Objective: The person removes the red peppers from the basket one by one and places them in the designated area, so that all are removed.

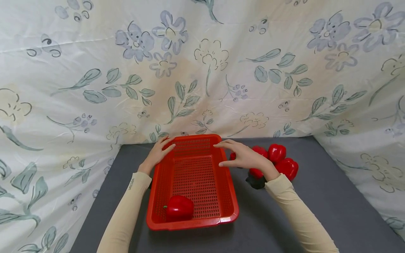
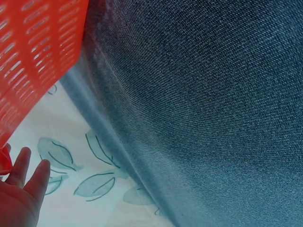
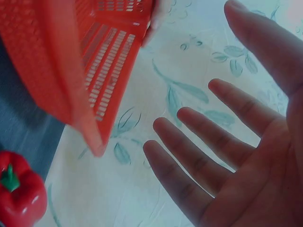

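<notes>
An orange-red perforated plastic basket [image 1: 194, 175] stands on the dark table, with one red bell pepper [image 1: 179, 208] at its near left. My left hand [image 1: 159, 153] is at the basket's far left rim, its fingers extended; in the left wrist view the fingers [image 2: 33, 184] lie straight beside the basket's wall. Whether they press on the rim I cannot tell. My right hand [image 1: 243, 155] hovers by the far right rim, thumb and fingers spread. The right wrist view shows this hand [image 3: 241, 165] apart from the basket and holding nothing.
To the right of the basket several red bell peppers [image 1: 286, 168] lie grouped, partly hidden by the right hand and wrist. A dark object [image 1: 255, 182] lies at their near side. A flower-patterned cloth [image 1: 202, 70] hangs behind the table [image 1: 316, 196] and along both sides.
</notes>
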### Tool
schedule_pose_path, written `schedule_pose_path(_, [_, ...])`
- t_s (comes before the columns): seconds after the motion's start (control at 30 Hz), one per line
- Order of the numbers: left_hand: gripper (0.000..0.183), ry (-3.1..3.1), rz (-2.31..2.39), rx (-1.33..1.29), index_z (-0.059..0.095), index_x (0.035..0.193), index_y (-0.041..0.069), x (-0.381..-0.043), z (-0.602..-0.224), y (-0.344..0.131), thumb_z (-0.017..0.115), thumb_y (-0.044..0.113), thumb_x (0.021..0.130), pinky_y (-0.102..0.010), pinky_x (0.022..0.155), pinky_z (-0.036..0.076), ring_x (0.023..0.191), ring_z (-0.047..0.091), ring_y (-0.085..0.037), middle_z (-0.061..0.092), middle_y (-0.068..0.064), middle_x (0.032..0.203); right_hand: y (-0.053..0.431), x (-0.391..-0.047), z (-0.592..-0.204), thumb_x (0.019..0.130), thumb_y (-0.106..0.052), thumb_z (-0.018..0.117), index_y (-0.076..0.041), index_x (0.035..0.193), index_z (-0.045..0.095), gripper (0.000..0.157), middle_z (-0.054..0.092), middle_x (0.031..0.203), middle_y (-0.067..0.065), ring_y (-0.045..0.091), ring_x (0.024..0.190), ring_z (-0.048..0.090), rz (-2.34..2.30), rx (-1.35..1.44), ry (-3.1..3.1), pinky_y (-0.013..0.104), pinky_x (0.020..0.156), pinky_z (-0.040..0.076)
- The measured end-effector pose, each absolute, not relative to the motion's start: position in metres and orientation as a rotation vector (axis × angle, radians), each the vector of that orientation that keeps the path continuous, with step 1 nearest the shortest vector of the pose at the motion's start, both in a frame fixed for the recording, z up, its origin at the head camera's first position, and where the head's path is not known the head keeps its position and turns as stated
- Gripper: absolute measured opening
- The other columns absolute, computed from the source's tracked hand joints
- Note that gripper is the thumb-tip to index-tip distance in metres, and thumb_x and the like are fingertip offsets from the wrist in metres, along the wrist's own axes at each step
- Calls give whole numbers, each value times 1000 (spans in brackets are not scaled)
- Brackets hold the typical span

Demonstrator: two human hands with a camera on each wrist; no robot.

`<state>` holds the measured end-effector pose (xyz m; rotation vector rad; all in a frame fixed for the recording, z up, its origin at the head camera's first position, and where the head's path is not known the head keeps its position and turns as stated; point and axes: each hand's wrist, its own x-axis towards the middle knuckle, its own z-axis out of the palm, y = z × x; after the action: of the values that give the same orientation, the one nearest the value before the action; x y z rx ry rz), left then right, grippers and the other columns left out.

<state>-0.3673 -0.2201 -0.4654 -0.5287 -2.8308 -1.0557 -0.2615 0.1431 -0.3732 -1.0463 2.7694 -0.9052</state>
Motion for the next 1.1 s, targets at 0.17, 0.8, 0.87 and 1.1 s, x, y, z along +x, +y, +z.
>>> schedule_pose_path(0.17, [60,-2830,-1046,-540,40,142,17,-366,-464,-220,45,51,93,-63,106,19,139,16,-36,20,-11,153,128,-262,-371,77,-48,70,-26,135,48,65,45,135,-3,19,112,51,-889,-1104,2747,40,86,50])
schedule_pose_path(0.8, [60,-2840,-1026,-513,40,142,18,-365,-464,-219,44,52,93,-63,106,19,139,17,-36,21,-11,153,75,-261,-384,77,-46,71,-25,133,50,63,48,131,-3,11,115,48,-869,-1238,2632,38,92,47])
schedule_pose_path(0.87, [60,-2844,-1015,-510,40,142,17,-365,-463,-219,43,52,93,-63,105,19,139,18,-37,21,-11,152,70,-261,-385,78,-45,71,-25,133,49,63,49,131,-2,12,115,48,-867,-1258,2621,40,93,47])
schedule_pose_path(1.1, [59,-2840,-1022,-521,41,141,16,-364,-462,-219,45,50,93,-63,106,20,139,18,-36,22,-11,152,55,-259,-389,79,-45,69,-24,134,49,63,50,130,-2,12,116,49,-821,-1298,2591,38,96,45])
